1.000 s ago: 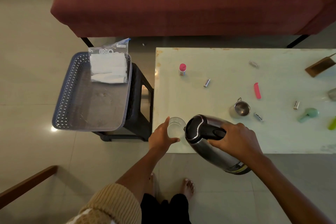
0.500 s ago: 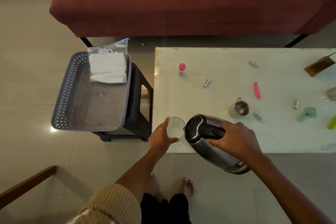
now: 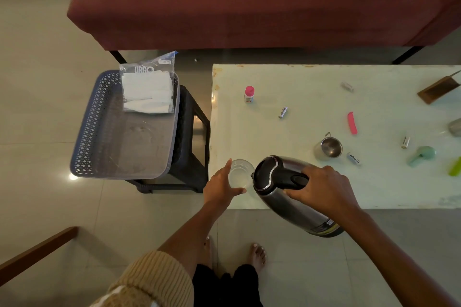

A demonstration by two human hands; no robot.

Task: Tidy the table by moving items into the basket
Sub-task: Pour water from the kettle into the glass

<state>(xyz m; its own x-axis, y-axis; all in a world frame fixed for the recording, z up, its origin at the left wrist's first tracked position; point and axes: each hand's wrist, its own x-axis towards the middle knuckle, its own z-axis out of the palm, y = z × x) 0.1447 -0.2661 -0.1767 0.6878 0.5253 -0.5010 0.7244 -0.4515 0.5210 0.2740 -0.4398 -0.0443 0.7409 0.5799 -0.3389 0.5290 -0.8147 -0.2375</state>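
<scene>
Table (image 3: 287, 77) with steel cup (image 3: 329, 148), batteries (image 3: 283, 112).

Maroon sofa (image 3: 249, 2), lattice-patterned blue-grey basket (image 3: 92, 129), pale green table (image 3: 374, 182), pink-capped bottle (image 3: 249, 94).

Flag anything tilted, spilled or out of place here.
The kettle, gripped by the right hand, is tilted with its spout at the glass that the left hand holds at the table's near corner. No spill shows. The plastic bag sticks out past the basket's far rim.
</scene>
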